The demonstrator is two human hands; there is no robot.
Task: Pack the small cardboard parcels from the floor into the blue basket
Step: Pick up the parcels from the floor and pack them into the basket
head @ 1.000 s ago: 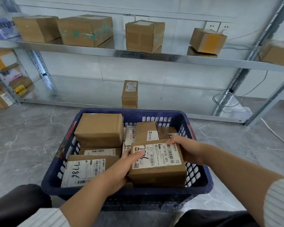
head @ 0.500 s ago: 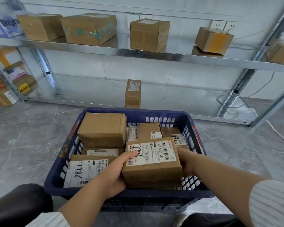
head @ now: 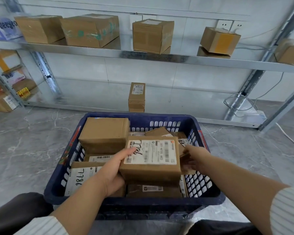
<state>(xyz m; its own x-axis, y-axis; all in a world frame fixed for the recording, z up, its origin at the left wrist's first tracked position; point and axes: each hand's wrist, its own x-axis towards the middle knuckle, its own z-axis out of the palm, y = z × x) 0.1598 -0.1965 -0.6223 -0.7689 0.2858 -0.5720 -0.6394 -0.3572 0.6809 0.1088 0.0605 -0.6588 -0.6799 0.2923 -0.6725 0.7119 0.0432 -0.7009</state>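
Grey marbled stone floor spreads under the blue basket, a slotted plastic crate straight ahead of me. At its 8 o'clock lies a flat parcel with a white label inked in black. At 11 o'clock a plain boxy carton of matte brown card sits on top of others. Past the far rim, at 12 o'clock, a narrow parcel stands upright on the low metal shelf. My left hand grips the left end of a rectangular labelled parcel, thumb laid over its white label. That parcel is over the basket's middle, above the other parcels. My right hand is at its right edge, at 3 o'clock, blurred; I cannot tell whether it has hold.
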